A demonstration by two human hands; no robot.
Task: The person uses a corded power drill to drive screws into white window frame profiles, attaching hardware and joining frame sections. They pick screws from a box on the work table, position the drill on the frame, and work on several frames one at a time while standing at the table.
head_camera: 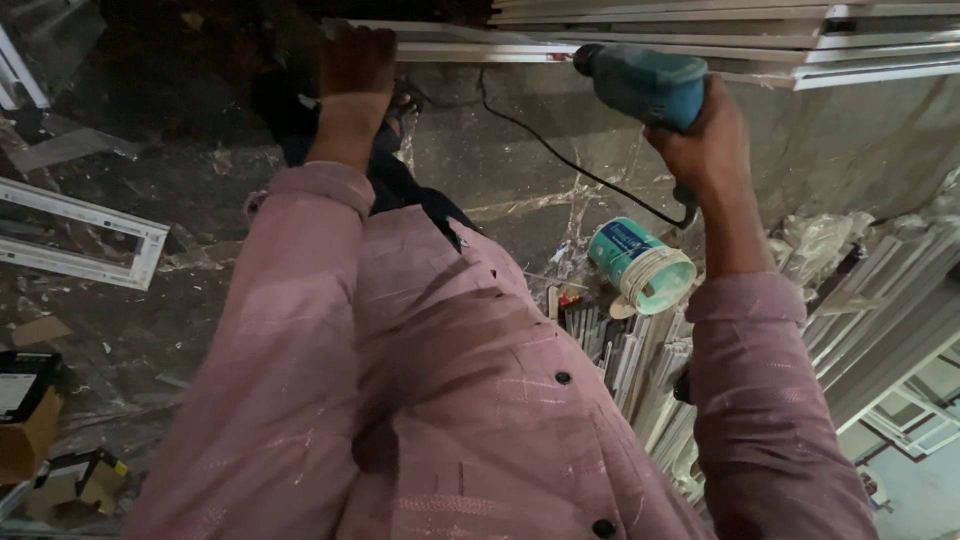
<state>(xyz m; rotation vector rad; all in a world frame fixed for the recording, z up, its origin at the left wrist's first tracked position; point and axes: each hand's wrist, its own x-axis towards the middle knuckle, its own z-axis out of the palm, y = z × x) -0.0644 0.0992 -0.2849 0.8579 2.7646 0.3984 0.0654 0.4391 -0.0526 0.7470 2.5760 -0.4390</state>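
Observation:
My right hand (705,135) grips a teal electric drill (645,82), raised at the upper right. The drill's nose points left and meets a long white frame profile (700,45) that runs across the top of the view. A black cord (560,155) trails from the drill down over the floor. My left hand (355,65) is up at the left end of the same profile, with its fingers curled over it. Both arms are in pink shirt sleeves, and my shirt front fills the lower middle of the view.
A teal and white bucket (645,268) lies on its side on the dusty stone floor. Bundles of white profiles (880,300) are stacked at the right. A white frame (80,235) lies at the left, with cardboard boxes (25,420) at the lower left.

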